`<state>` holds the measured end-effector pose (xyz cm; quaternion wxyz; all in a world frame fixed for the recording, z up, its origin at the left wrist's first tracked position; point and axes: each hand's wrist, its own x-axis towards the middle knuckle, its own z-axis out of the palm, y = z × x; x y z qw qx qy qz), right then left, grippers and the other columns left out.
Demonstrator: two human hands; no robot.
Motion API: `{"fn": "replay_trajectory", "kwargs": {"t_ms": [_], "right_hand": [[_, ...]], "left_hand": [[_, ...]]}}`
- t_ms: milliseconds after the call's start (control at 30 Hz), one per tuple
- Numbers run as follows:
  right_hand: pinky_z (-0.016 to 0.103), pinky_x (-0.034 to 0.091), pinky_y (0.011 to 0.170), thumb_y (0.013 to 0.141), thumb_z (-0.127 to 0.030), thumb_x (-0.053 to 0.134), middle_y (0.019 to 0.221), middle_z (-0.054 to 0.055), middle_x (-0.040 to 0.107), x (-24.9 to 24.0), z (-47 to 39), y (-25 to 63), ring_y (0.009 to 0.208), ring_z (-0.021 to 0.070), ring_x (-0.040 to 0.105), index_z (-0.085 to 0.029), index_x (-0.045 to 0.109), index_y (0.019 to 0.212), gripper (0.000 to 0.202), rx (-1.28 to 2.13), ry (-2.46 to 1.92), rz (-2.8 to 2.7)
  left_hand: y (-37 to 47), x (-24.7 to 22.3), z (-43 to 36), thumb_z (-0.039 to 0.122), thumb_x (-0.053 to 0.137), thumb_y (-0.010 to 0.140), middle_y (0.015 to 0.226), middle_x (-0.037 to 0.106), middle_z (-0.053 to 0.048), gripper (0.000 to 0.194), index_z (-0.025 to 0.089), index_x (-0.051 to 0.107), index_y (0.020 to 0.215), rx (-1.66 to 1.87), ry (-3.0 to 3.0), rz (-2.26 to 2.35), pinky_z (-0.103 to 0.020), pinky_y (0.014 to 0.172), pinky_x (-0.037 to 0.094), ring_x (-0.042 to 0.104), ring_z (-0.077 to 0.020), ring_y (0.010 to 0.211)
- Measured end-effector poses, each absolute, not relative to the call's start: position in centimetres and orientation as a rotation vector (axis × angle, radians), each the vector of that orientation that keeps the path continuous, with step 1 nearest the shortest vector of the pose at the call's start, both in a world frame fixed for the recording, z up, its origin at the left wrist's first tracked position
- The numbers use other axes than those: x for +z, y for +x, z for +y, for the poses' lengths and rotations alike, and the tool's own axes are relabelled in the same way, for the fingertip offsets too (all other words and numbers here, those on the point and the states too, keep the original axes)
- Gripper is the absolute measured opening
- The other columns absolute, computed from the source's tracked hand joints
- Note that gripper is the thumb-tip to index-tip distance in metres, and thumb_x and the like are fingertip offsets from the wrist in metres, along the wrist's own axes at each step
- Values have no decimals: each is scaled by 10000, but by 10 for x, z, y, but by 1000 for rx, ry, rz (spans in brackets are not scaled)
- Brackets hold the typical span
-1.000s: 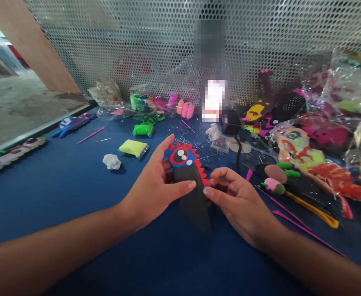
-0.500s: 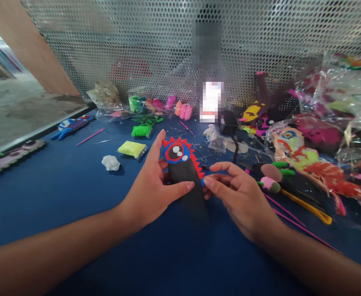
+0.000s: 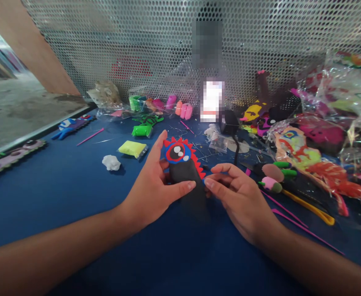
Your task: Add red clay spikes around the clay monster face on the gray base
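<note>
A flat black piece [image 3: 185, 172] carries a big clay eye [image 3: 178, 153] in blue, red, black and white at its top. Small red clay spikes [image 3: 195, 160] run round the eye and down the right edge. My left hand [image 3: 155, 181] is closed round the piece, its thumb across the black front and its fingers behind. At the right edge, just below the lowest spikes, my right hand [image 3: 232, 189] pinches a small bit of blue clay [image 3: 203, 180] between thumb and forefinger. Part of that bit is hidden by the fingertips.
On the blue table [image 3: 75, 189] lie a white clay lump [image 3: 111, 163], a yellow clay packet [image 3: 132, 149] and a green packet [image 3: 141, 130]. Pink tools [image 3: 291, 220], clay balls [image 3: 271, 184] and bagged clay figures [image 3: 303, 152] crowd the right. A lit phone [image 3: 211, 100] stands behind.
Hardly anything differs. Less of the blue bit shows at my right fingertips, and both hands keep their hold on the piece.
</note>
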<state>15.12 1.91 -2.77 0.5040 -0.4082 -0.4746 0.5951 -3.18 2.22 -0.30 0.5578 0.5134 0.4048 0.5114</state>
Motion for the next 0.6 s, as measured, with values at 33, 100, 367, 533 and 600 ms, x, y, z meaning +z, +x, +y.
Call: {"fn": "replay_trajectory", "kwargs": {"t_ms": [33, 100, 367, 533, 600], "right_hand": [[224, 503, 698, 784, -277, 743, 831, -31, 678, -29, 19, 152, 721, 89, 617, -242, 564, 984, 270, 1455, -979, -1132], [227, 496, 723, 781, -267, 748, 864, -27, 679, -32, 19, 152, 754, 91, 615, -249, 570, 996, 280, 1473, -963, -1113], [218, 488, 704, 759, -238, 768, 844, -40, 670, -34, 17, 151, 741, 88, 615, -267, 567, 993, 310, 1485, -949, -1123], [215, 485, 679, 757, -251, 770, 819, -43, 659, -33, 19, 151, 717, 88, 613, -264, 566, 993, 312, 1505, -969, -1136], [212, 483, 670, 759, -257, 767, 796, -49, 650, -32, 19, 151, 703, 86, 606, -264, 568, 980, 298, 1507, -966, -1143]], "left_hand": [[-32, -3, 22, 84, 783, 673, 1158, 645, -51, 1126, 403, 72, 1485, 1213, 1207, 951, -463, 896, 548, 669, -281, 997], [-32, -3, 23, 84, 784, 672, 1175, 637, -49, 1126, 407, 73, 1484, 1219, 1208, 954, -461, 903, 545, 670, -276, 997], [-33, -3, 23, 133, 783, 692, 1195, 631, -49, 1076, 409, 97, 1474, 1202, 1237, 979, -427, 876, 567, 672, -262, 996], [-33, -4, 24, 128, 773, 702, 1207, 625, -61, 1077, 394, 77, 1480, 1191, 1242, 968, -434, 882, 563, 667, -267, 1012], [-33, -4, 24, 132, 772, 708, 1198, 631, -60, 1074, 394, 74, 1481, 1181, 1245, 956, -437, 886, 560, 663, -267, 1019]]}}
